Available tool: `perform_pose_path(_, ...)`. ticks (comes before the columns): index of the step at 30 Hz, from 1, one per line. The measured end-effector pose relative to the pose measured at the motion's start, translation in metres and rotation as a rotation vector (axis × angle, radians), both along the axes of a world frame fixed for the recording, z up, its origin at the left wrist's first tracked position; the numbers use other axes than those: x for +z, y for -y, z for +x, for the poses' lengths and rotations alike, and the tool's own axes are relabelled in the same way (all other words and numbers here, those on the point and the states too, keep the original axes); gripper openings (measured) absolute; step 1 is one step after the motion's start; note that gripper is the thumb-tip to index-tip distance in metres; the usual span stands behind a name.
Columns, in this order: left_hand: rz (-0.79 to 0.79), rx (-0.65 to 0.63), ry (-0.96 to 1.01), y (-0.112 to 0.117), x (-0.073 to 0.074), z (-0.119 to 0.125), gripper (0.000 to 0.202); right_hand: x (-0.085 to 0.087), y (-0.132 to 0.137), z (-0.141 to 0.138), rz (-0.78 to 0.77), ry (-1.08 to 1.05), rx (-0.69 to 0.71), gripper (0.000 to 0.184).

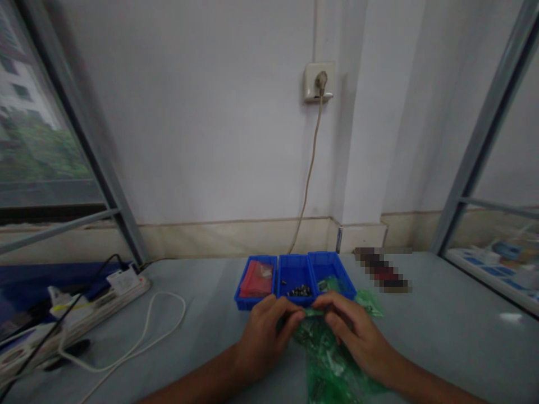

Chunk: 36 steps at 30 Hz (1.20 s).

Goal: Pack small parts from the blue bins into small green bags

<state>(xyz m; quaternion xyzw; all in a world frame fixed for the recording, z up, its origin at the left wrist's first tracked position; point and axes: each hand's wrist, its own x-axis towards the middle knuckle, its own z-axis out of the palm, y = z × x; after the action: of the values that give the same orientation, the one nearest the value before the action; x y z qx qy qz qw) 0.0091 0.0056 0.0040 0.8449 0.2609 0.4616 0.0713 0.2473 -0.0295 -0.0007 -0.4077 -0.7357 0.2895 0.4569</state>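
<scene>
The left hand and the right hand grasp the upper edge of 1 translucent green plastic bag, thumb and index finger of each hand bent around it. The fingertips of the 2 hands are near each other. The bag hangs or lies below the hands, over the flat grey tabletop; contact cannot be determined. Just beyond the hands stand 3 blue rectangular plastic bins: left bin with red plastic packet, middle bin with small shiny parts, right bin with green plastic material.

Bag — green; trays — blue; packet red; tabletop grey; wall whitish.
</scene>
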Motion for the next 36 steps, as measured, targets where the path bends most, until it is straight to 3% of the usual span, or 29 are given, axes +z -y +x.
perform_pose_path(5, -0.127, -0.034, -0.060, -0.001, -0.003, 0.001, 0.035, 0.005, 0.001, -0.003, 0.108, 0.077, 0.003, 0.023)
perform_pose_path(8, -0.169, -0.033, -0.121, -0.001, -0.006, 0.002, 0.019, 0.005, -0.001, -0.001, 0.112, 0.077, -0.034, 0.020)
perform_pose_path(9, -0.181, -0.026, -0.137, -0.001, -0.006, 0.002, 0.018, 0.005, -0.002, 0.000, 0.104, 0.077, -0.080, 0.020)
perform_pose_path(13, -0.230, -0.024, -0.217, 0.001, -0.002, 0.001, 0.044, 0.004, -0.013, 0.013, 0.133, -0.001, -0.277, 0.021)
perform_pose_path(15, -0.195, -0.059, -0.299, 0.002, 0.001, 0.001, 0.037, 0.003, -0.021, 0.022, 0.229, -0.038, -0.414, 0.028)
perform_pose_path(17, -0.128, -0.105, -0.406, 0.002, 0.003, 0.000, 0.028, 0.002, -0.030, 0.030, 0.304, 0.042, -0.473, 0.019)
perform_pose_path(21, -0.105, -0.155, -0.532, 0.001, 0.004, 0.001, 0.044, -0.003, -0.041, 0.039, 0.323, 0.265, -0.488, 0.022)
perform_pose_path(25, -0.158, -0.143, -0.524, -0.001, 0.000, 0.002, 0.050, -0.007, -0.042, 0.037, 0.314, 0.354, -0.435, 0.020)
perform_pose_path(30, -0.150, -0.145, -0.510, -0.001, -0.004, 0.002, 0.053, -0.004, -0.035, 0.030, 0.388, 0.480, -0.495, 0.022)
perform_pose_path(36, -0.119, -0.137, -0.564, -0.003, -0.002, 0.006, 0.031, 0.001, -0.025, 0.020, 0.387, 0.386, -0.407, 0.014)
